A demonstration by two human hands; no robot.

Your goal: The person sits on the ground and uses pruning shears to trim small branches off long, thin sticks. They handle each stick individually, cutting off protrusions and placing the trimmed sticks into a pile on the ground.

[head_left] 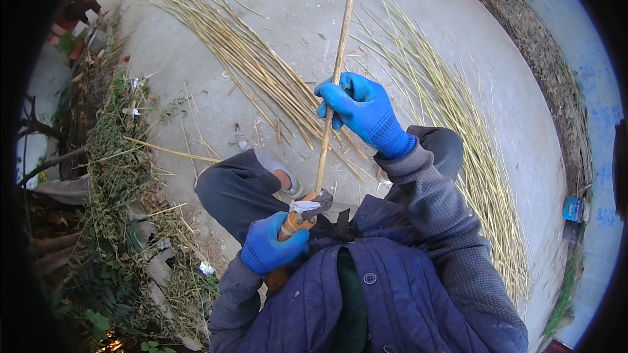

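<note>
Above my knees, my right hand (362,112) gripped one long cane (338,65), fingers wrapped; my left hand (269,246) closed around one pair of pruning shears (306,211) at its base. Two stalk piles (252,65) lay on the floor.

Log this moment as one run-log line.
left hand: grips orange-handled shears | right hand: holds long cane | blades at cane's lower end | cane bundles on concrete ground

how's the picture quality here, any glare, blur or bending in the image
Head view: heavy fisheye bending, with black corners and the concrete ground curving toward the rim; soft even daylight, no hard shadows; a blown-out bright patch at the top left edge; the left hand, right hand and stick are sharp, the edges softer.
</note>
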